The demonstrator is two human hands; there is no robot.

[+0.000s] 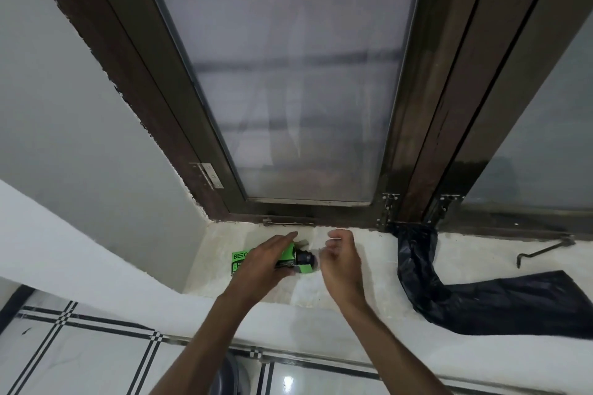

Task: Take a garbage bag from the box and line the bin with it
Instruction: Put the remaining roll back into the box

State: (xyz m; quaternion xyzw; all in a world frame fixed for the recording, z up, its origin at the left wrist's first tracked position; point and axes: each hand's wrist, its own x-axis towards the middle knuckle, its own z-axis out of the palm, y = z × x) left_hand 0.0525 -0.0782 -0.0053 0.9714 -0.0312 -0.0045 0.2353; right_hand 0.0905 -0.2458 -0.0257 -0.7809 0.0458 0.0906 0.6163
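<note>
A green box [239,261] of garbage bags lies on the white window sill [378,269]. A dark roll of bags [307,258] shows at its open right end. My left hand [264,261] lies over the box and grips it, with the fingers pointing toward the window. Just right of the roll, my right hand [341,261] hovers with its fingers curled and apart, holding nothing. A loose black garbage bag [481,301] is spread over the sill to the right, one end tucked under the window frame. No bin can be made out.
A brown-framed frosted window [288,90] rises behind the sill. A metal window stay [542,250] lies at the sill's right. A white wall [80,122] closes the left side. Below the sill is tiled wall [96,359], with a dark rounded object [229,375] at the bottom edge.
</note>
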